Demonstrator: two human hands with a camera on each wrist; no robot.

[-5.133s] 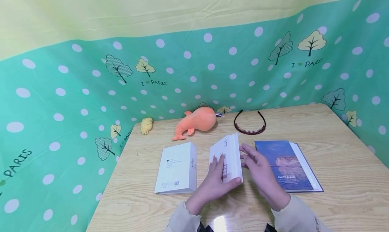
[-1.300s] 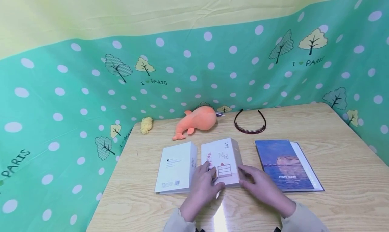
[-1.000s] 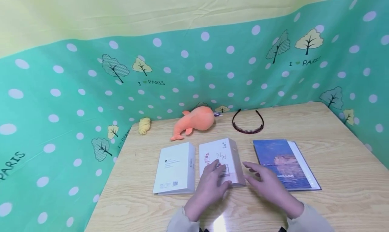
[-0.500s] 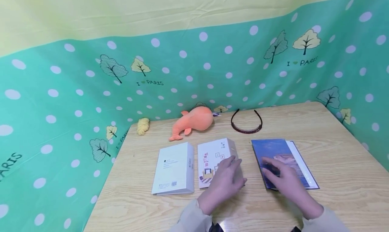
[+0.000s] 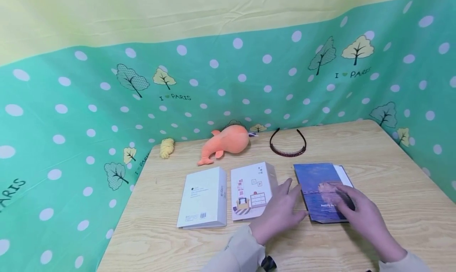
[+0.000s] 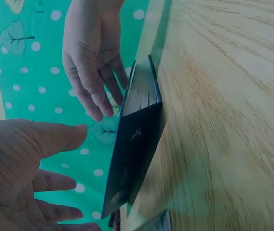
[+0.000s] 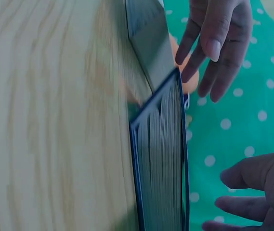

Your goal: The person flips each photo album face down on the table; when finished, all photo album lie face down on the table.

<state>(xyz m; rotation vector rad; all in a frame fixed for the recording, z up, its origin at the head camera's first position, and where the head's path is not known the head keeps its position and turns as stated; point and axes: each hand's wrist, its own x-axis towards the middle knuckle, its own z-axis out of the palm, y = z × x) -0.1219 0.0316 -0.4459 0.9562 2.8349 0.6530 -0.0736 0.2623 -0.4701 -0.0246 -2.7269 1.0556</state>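
Note:
A thick blue photo album [image 5: 315, 202] with a painted sea cover lies on the table, its dark spine [image 6: 134, 144] turned to the left and its page edges [image 7: 161, 168] to the right. My right hand [image 5: 365, 216] hovers over the album's right side, fingers loosely bent and apart from the cover in the right wrist view. Near the album's left edge, my left hand [image 5: 279, 214] is spread and holds nothing. It overlaps the lower right corner of a white book [image 5: 249, 185] printed with furniture drawings.
A second white book [image 5: 202, 196] lies left of the printed one. Along the back are a yellow yarn bundle [image 5: 166, 148], an orange plush whale [image 5: 228, 141] and a dark toothed headband [image 5: 287, 153]. A dotted green curtain [image 5: 213, 82] stands behind the table [image 5: 149, 240].
The printed white book, earlier tilted up between both hands, now lies flat. Both hands have left it and moved right, the right hand to over the blue photo album.

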